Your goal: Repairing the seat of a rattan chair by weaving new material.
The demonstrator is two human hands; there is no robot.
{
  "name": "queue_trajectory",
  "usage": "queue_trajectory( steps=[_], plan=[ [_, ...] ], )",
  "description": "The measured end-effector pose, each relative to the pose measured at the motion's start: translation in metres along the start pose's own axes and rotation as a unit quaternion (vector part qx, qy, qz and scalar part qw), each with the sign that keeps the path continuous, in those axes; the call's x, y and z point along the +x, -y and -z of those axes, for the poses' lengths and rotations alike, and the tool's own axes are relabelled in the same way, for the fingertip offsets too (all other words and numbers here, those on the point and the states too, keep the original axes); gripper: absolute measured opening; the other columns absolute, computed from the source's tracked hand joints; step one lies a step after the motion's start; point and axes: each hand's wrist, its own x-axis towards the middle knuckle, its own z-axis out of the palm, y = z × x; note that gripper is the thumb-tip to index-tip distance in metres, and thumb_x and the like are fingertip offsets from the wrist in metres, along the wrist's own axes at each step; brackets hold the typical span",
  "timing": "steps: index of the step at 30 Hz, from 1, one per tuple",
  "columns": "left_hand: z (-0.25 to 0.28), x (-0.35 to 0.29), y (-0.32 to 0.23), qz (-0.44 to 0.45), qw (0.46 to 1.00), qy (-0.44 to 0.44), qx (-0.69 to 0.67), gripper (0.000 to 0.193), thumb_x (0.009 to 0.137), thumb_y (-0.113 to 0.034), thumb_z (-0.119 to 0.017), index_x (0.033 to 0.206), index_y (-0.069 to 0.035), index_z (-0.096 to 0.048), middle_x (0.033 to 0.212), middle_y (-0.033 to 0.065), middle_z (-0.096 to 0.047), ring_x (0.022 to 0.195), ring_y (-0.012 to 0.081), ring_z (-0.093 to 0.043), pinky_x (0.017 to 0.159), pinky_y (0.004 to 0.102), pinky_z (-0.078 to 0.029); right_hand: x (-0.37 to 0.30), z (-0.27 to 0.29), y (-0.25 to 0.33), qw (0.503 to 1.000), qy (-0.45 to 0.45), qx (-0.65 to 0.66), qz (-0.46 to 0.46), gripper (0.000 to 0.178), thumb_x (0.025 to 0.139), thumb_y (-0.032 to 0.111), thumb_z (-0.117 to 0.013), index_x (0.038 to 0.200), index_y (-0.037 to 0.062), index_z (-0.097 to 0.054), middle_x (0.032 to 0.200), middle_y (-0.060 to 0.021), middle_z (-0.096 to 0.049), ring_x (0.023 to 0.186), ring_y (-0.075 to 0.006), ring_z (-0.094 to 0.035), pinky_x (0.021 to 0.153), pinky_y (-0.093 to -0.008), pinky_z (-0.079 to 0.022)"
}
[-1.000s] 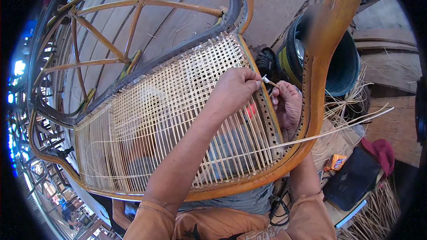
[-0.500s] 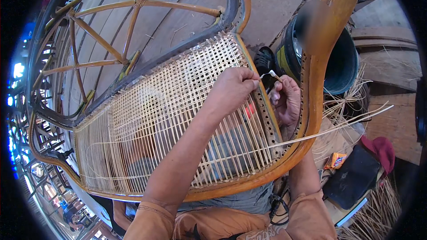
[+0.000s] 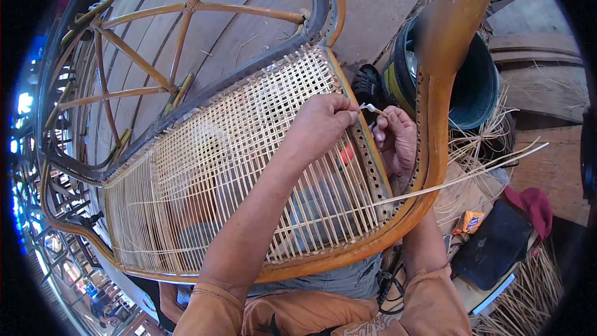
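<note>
My left hand (image 3: 323,121) is above the woven cane panel (image 3: 267,109), near its right edge. Its thumb and fingers are pinched on a thin white strand that runs to the white tip of a thin tan stick (image 3: 377,110). The stick's other end is between the thumb and fingers of my right hand (image 3: 398,140). My right arm passes under the curved wooden frame (image 3: 429,168), and the hand comes up in the gap beside the panel's drilled edge strip (image 3: 371,162). Toward the near side, the panel's strands are less densely crossed.
Long loose cane strands (image 3: 485,173) stick out to the right across the frame. A dark bucket (image 3: 487,87) stands beyond it, with a shoe (image 3: 367,81) alongside. A black pouch (image 3: 491,246), a maroon cap (image 3: 532,208) and an orange packet (image 3: 469,222) lie at the right.
The stick's white tip has dropped slightly and come closer to my left fingers. My right hand has shifted a little left; my left hand stays nearly in place.
</note>
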Motion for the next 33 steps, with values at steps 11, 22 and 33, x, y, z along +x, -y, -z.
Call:
queue_trajectory(
  steps=[11,22,33],
  plan=[
    [-0.015,-0.015,0.018,-0.106,0.991,-0.077,-0.008,0.018,0.085,-0.01,-0.061,0.1,-0.002,-0.065,0.085,0.0127,-0.067,0.076,0.0218,-0.065,0.072,0.0322,-0.05,-0.038,0.036,0.032,0.996,-0.075,0.02,0.044,0.025,0.096,0.016,-0.054,0.114,-0.001,-0.054,0.086,-0.008,-0.061,0.064,-0.0155,-0.059,0.056,-0.0261,-0.05],
    [-0.017,-0.019,0.025,-0.26,0.94,-0.173,0.134,0.009,0.085,-0.006,-0.06,0.092,-0.005,-0.064,0.084,0.0129,-0.063,0.075,0.032,-0.063,0.067,0.039,-0.052,-0.065,0.02,0.034,0.876,-0.158,-0.422,0.173,0.023,0.095,0.015,-0.053,0.113,0.0019,-0.058,0.094,-0.0017,-0.062,0.079,-0.0075,-0.058,0.069,-0.0208,-0.048],
    [-0.018,-0.023,0.017,-0.252,0.914,-0.2,0.245,0.011,0.081,-0.003,-0.058,0.092,-0.001,-0.056,0.086,0.0174,-0.055,0.073,0.0361,-0.061,0.064,0.0424,-0.052,-0.062,0.016,0.038,0.882,-0.175,-0.431,0.082,0.027,0.094,0.019,-0.054,0.117,0.0044,-0.058,0.099,0.0003,-0.06,0.09,-0.0082,-0.056,0.077,-0.0236,-0.046]
  ],
)
